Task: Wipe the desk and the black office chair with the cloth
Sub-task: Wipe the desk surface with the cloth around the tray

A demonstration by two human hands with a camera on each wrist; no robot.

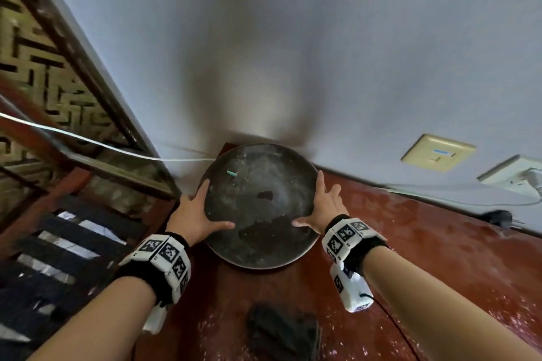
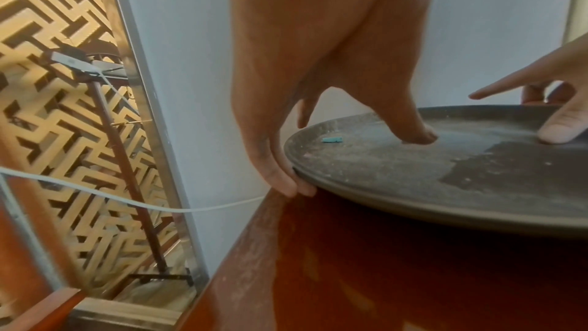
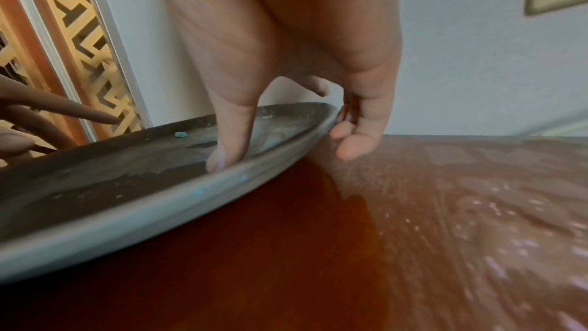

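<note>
I hold big dusty plate (image 1: 258, 205) with both hands, left hand (image 1: 193, 214) and right hand (image 1: 322, 208) gripping rim, likely to clear desk (image 1: 410, 258) for cloth (image 1: 281, 331).

Head view looks steeply down from above the round dark tray (image 1: 258, 205), facing the wall behind it, at arm's length. Left wrist view sits close at the tray (image 2: 445, 173) left rim, low, facing right across it. Right wrist view sits close at the tray (image 3: 127, 185) right rim, facing left. All three share the tray top.
</note>
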